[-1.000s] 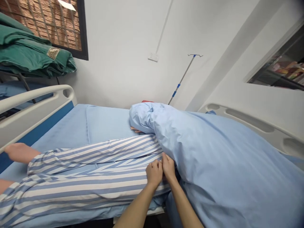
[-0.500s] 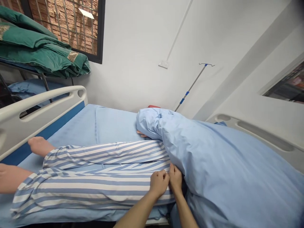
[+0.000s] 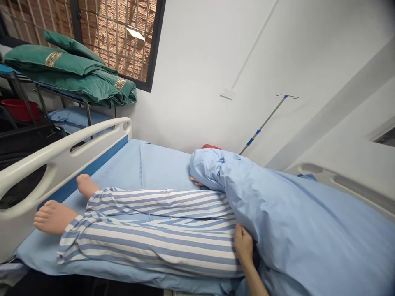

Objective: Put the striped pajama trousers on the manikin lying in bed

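Note:
My right hand is at the lower right, its fingers holding the edge of a light blue duvet. The duvet lies bunched over the upper part of a lying figure, hiding its torso and head. Just left of my hand are the figure's legs in blue-and-white striped pyjama trousers, with two bare feet pointing left. A small hand of the figure pokes out under the bunched duvet. My left hand is out of the picture.
The bed's blue sheet is bounded by white side rails. Behind stand a barred window, a drip pole and a rack with folded green blankets. A red basin sits far left.
The view has swung, moving the bed rightward in the picture. My left hand has left the duvet edge and gone out of view. My right hand stays on the duvet edge.

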The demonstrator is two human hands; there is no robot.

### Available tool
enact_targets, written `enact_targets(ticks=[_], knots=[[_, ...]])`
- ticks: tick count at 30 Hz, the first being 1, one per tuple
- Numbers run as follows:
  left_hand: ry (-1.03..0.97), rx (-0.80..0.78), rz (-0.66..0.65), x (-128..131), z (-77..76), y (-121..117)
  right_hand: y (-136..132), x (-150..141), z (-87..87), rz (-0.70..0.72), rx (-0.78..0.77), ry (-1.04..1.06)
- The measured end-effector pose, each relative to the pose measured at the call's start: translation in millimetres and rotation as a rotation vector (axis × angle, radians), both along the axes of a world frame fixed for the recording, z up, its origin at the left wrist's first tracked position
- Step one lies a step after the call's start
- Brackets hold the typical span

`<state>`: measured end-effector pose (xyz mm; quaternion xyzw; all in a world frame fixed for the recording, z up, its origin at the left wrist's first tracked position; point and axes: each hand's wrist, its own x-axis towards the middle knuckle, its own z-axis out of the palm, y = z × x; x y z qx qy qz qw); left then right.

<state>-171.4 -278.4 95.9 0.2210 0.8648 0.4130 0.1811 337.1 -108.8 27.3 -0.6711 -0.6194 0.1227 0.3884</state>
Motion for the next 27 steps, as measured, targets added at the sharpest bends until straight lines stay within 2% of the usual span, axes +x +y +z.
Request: enact_targets(ticks=[1,2,3,6,9,15,21,27], knots=[[0.082,-0.092,0.494,-28,-8.5,-1,0,-1,0.4,-0.003,-0.003,-0.005],[0.191,-0.135,0.756,-52,-19.8,0,0,-1,0.8,-0.006,-0.005,-0.013],[0.266,-0.153,0.827,-70,-32.7,2,0,-2,1.0,-0.009,-0.01,-0.025],[0.373,-0.093,0.823,-95,-67.7,6,-1,-3,1.4,-0.022,-0.022,-0.076],[0.395,-0.042,0.799,-96,-79.8,5,-2,-5,2.3,-0.054,-0.048,-0.129],[0.404,0.057,0.778,-87,-65.0,0,-2,-8,4.1,-0.037,-0.048,-0.175],[0.391,0.125,0.732,-80,-56.6,-6,-2,-8,3.7,-0.058,-0.094,-0.24],[0.29,0.261,0.615,-67,-38.5,-22,-5,-6,2.2,-0.075,-0.118,-0.304]])
